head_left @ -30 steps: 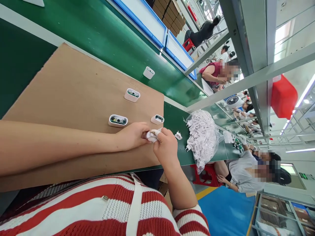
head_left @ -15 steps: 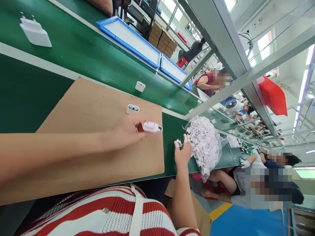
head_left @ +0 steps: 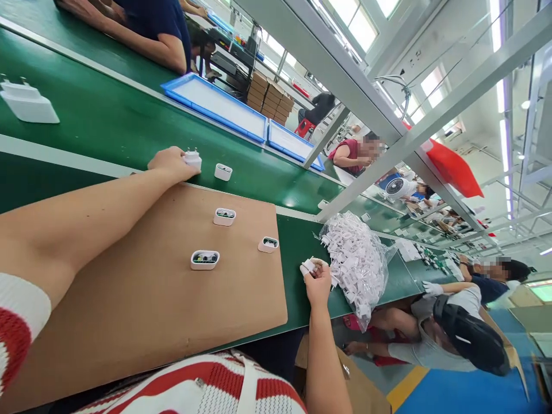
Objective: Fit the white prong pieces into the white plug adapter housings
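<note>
Over the green bench strip, my left hand (head_left: 169,163) grips a white plug charger (head_left: 192,160) whose two pins point away. My right hand (head_left: 318,275) pinches a small white plug piece (head_left: 308,266) beside a clear bag of white plug pieces (head_left: 356,253). On the brown cardboard (head_left: 172,310) stand three white housings with circuit parts visible inside: one (head_left: 225,217) at the back, another (head_left: 268,245) near the right edge, a third (head_left: 204,260) nearer me. A further white housing (head_left: 223,172) is on the green strip, right of my left hand.
Another white charger (head_left: 30,103) lies at the far left. Blue-rimmed trays (head_left: 219,109) line the bench's far side. A metal post (head_left: 362,190) slants up behind the bag. A person in dark blue (head_left: 150,29) leans at the far side; a person in grey (head_left: 448,339) sits at right.
My left hand has moved left and away from me, from the cardboard to the green strip, with a charger in it. Housings it covered now show. The view has shifted.
</note>
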`<state>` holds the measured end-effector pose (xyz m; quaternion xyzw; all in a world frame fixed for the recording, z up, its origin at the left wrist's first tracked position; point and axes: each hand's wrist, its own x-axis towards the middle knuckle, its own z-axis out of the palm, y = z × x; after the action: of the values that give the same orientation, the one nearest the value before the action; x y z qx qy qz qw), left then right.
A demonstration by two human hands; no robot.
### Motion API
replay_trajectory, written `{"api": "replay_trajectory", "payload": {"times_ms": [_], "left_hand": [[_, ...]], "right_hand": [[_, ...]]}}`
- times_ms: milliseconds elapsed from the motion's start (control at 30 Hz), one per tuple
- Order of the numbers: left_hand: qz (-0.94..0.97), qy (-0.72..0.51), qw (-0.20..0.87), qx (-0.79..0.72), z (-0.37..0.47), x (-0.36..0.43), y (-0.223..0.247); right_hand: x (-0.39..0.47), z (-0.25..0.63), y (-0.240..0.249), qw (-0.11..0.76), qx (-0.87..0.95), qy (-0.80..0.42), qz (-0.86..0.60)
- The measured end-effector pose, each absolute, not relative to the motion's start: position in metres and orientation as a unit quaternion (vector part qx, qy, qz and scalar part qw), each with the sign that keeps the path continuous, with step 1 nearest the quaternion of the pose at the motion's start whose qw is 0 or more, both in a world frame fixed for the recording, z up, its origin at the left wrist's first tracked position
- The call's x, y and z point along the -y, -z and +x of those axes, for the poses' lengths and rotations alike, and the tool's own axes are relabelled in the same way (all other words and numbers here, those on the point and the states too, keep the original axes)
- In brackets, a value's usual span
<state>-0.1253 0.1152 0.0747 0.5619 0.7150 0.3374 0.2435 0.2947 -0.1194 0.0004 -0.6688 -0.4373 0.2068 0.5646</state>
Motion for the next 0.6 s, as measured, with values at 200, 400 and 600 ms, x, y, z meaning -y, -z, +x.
{"api": "replay_trajectory", "payload": {"times_ms": [200, 400, 600], "left_hand": [[0.707, -0.354, 0.089, -0.606, -0.103, -0.114, -0.084], [0.764, -0.261, 0.061, -0.587, -0.094, -0.116, -0.096], [0.789, -0.443, 0.004, -0.426, -0.056, -0.037, -0.13]], "right_hand": [[0.11, 0.281, -0.019, 0.585, 0.402, -0.294, -0.641], [0.118, 0.27, -0.029, 0.647, 0.335, -0.339, -0.596], [0.128, 0.259, -0.03, 0.637, 0.301, -0.411, -0.579]]}}
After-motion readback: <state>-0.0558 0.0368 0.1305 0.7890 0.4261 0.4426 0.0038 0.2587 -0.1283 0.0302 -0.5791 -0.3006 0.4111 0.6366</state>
